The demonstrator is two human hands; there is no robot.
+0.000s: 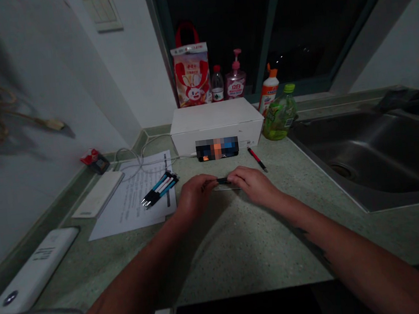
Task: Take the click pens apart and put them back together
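Observation:
My left hand point(195, 195) and my right hand point(252, 182) meet over the counter, each closed on one end of a black pen point(223, 180). Only its short dark middle shows between my fingertips; the ends are covered. Just below it a thin pale strip point(225, 189) lies on the counter, partly hidden by my hands. A red and black pen point(257, 159) rests beyond my right hand. To the left of my left hand, several blue, white and black pens point(160, 189) lie bunched on a printed sheet point(120, 215).
A phone point(217, 149) leans on a white box point(216, 116). Behind stand a red bag point(193, 78) and bottles, with a green bottle point(279, 116) beside the box. The sink point(375, 153) is at right; a white power strip-like device point(37, 270) lies at left.

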